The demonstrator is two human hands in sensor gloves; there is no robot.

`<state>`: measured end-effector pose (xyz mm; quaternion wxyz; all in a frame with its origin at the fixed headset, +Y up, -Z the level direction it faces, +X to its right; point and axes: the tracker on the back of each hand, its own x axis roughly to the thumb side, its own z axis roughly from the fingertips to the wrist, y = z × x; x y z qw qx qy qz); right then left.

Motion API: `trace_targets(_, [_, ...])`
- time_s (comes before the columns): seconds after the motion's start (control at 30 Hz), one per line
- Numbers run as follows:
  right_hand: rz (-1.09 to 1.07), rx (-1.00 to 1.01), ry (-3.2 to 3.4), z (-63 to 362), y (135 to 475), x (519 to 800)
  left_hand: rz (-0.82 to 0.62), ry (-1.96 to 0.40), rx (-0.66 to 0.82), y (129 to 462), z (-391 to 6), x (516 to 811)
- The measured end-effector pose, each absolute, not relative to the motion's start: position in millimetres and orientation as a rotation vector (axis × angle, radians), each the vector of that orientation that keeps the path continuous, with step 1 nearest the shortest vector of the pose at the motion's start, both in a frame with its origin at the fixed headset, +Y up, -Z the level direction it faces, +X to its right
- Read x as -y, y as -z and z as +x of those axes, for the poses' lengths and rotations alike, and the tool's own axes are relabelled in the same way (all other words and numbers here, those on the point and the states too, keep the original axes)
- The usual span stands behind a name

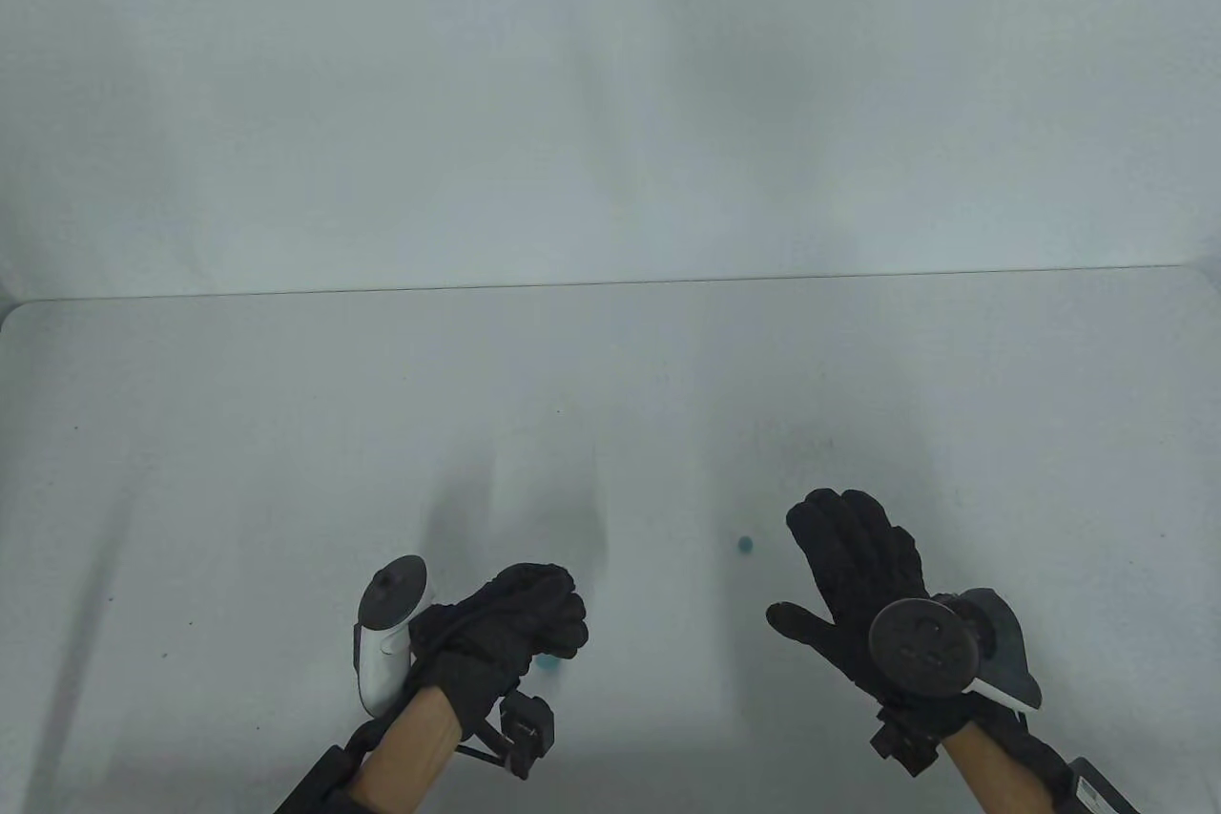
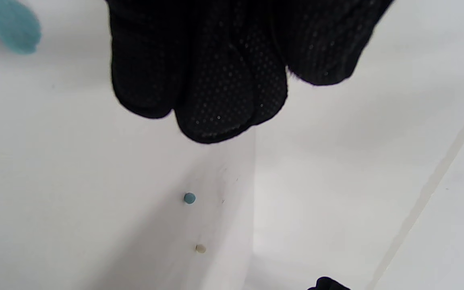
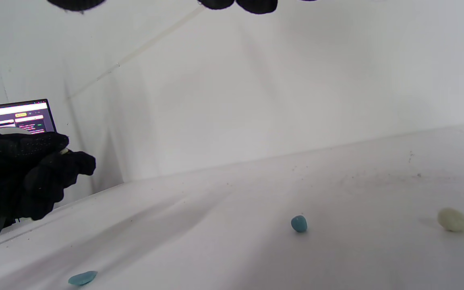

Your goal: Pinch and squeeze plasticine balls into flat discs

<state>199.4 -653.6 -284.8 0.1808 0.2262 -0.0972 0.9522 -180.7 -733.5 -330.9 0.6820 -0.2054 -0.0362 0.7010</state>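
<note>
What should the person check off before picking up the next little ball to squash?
1. Blue ball still round and lying free on the table: ok.
2. Right hand empty, fingers spread, beside that ball: ok.
3. Cream ball lying free, round, waiting its turn: ok.
4. Flattened blue disc set down on the table, apart from the balls: ok.
5. Left hand empty: cannot tell; its fingers are curled and hide what lies inside.
</note>
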Motion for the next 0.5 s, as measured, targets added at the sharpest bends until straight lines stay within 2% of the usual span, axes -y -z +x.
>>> trace_targets(0.1, [0.637,0.280,-2.687,199.8,284.9,653.3,-0.439,-1.598,0.075,331.2,-182.4,733.2])
trace_targets(0.3, [0.632,0.284,-2.685,200.2,285.0,653.4,-0.517,-1.621,0.058,330.1,-181.7,737.4])
trace_targets(0.43, [0.630,0.282,-2.686,200.5,284.9,653.6,-0.578,-1.683,0.116,329.8,-178.3,739.5])
trace_targets(0.5, [0.630,0.285,-2.684,200.8,285.1,653.5,-0.551,-1.667,0.080,328.8,-179.4,738.6])
